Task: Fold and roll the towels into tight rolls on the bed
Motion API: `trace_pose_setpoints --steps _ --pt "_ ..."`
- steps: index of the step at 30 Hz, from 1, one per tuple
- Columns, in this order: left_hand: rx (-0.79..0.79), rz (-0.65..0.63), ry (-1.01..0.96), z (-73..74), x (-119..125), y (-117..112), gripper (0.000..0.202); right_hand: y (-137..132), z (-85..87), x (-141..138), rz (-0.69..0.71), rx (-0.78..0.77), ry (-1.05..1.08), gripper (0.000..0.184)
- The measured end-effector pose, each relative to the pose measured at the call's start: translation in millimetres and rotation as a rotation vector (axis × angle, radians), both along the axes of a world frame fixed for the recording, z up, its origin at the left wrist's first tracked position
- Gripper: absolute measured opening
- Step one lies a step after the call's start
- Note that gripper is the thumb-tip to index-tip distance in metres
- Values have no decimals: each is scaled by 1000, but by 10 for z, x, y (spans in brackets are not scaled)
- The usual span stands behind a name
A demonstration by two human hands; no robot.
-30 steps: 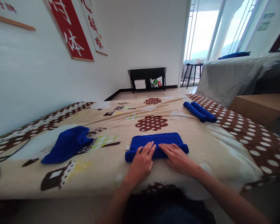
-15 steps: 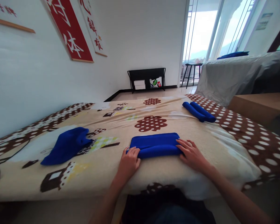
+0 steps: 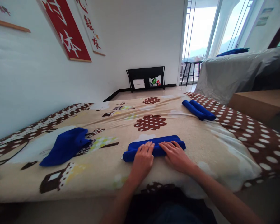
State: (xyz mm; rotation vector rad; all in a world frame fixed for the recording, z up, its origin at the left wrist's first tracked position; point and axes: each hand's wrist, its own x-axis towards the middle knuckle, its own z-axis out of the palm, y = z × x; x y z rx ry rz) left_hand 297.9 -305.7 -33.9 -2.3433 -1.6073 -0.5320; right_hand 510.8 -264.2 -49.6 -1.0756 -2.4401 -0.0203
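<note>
A blue cloth [image 3: 162,140] lies in front of me on the bed, its near edge rolled into a thick tube and a flat strip left behind it. My left hand [image 3: 143,157] rests on the roll left of its middle, fingers laid forward over the top. Right of the middle, my right hand [image 3: 176,155] also lies over the roll with its fingers stretched out. Both palms hang near the roll's front side, and the undersides of the fingers are hidden. To the left is a crumpled blue cloth [image 3: 66,146]. Farther off at the right sits a blue cloth in a double roll [image 3: 198,110].
A patterned blanket [image 3: 116,124] covers the bed. Beyond the bed stand a low black rack [image 3: 144,73] and a dark stool [image 3: 191,67]. At the right are a cardboard box [image 3: 259,101] and a plastic-covered piece of furniture [image 3: 219,71]. A dark cable [image 3: 16,155] lies at the left.
Both hands have moved inward from the cloth's ends to around its middle. The near roll looks thicker, and the flat strip behind it is narrower.
</note>
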Motion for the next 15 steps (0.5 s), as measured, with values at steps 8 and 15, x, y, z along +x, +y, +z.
trace_pose_setpoints --steps 8,15 --pt "-231 173 -51 29 -491 258 52 475 -31 282 -132 -123 -41 53" --pt "48 44 54 -7 -758 -117 38 257 -68 597 -105 75 34 44"
